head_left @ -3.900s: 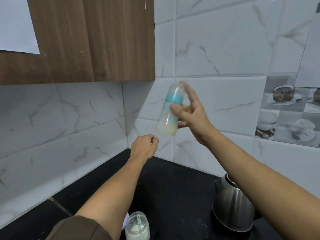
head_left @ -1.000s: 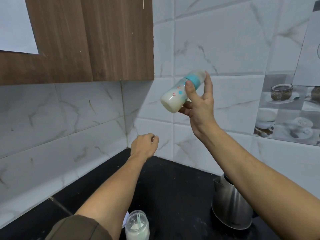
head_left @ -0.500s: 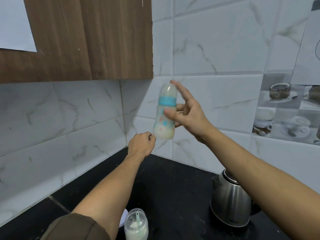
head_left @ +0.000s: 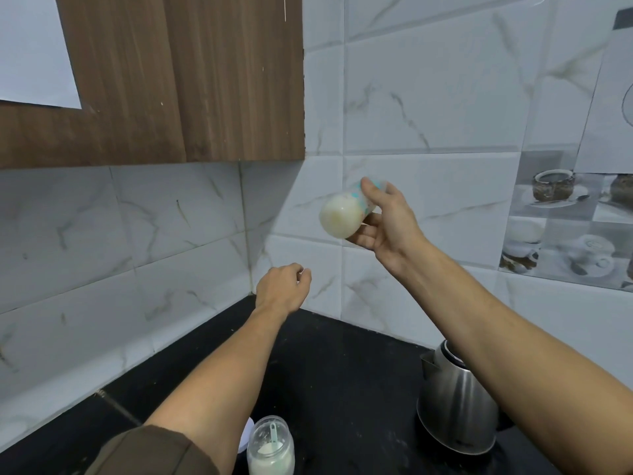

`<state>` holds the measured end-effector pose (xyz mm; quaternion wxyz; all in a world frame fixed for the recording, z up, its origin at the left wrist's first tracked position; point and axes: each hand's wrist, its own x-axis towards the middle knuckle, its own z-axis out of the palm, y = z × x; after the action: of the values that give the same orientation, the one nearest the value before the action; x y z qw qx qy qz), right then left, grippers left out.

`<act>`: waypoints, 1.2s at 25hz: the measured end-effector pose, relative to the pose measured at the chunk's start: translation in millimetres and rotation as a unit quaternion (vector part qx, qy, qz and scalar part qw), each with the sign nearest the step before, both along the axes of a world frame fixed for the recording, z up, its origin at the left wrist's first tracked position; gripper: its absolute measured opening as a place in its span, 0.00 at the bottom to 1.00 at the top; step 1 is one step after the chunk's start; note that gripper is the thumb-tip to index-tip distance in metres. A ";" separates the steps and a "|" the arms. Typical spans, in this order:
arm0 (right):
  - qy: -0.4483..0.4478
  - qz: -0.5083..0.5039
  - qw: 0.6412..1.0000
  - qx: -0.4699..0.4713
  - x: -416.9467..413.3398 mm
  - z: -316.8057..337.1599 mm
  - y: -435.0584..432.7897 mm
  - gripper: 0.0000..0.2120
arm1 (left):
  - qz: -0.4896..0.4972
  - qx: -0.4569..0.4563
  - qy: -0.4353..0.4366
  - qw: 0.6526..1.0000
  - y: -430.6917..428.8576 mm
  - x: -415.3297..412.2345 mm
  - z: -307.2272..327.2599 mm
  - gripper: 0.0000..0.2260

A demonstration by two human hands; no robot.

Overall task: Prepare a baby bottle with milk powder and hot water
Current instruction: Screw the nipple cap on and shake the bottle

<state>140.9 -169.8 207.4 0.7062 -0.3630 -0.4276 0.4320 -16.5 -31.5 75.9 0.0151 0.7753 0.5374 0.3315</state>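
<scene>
The right hand [head_left: 387,228] grips the baby bottle [head_left: 342,214] round its body, the thumb lying over the top side and the fingers cupped beneath. It holds the bottle in the air in front of the tiled wall [head_left: 428,108], above the back corner of the worktop [head_left: 342,354] and touching nothing else. The bottle is tipped well over, so its round base faces the camera and a creamy liquid fills that end. Only a sliver of teal shows behind the thumb, and the teat end is hidden. With milk inside and the bottle on its side, this looks like the mixing step. A grip round the middle suits swinging the bottle end to end. Whether the cap is tight cannot be seen, and that matters if it is shaken hard.

The left hand [head_left: 281,289] hangs lower and nearer the corner, well apart from the bottle. Its fingers are curled in against the thumb, with nothing visible in them. It seems to be idle, kept out of the bottle's path.

The powder jar [head_left: 270,447] stands open toward the near side of the worktop, a scoop [head_left: 273,431] upright in the powder. The kettle [head_left: 455,413] stands to the right, by the wall. Both look set aside, which suggests filling is done.
</scene>
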 end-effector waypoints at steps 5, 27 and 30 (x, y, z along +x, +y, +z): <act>-0.152 0.061 0.986 0.008 -8.8 -13.8 -8.8 0.28 | 0.009 0.000 0.019 1.000 -3.4 3.0 4.6 0.15; -0.010 -0.044 0.998 0.042 4.0 -9.9 -1.3 0.34 | -0.005 -0.001 -0.006 1.000 -1.9 -2.2 -1.0 0.19; -0.203 0.029 0.978 0.032 -3.3 -18.6 -9.3 0.34 | 0.003 -0.007 0.020 1.000 -5.5 -3.0 2.3 0.16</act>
<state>137.6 -179.1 188.8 0.6029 -0.4075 -0.5866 0.3555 -19.5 -37.0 78.2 0.0091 0.7797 0.5426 0.3123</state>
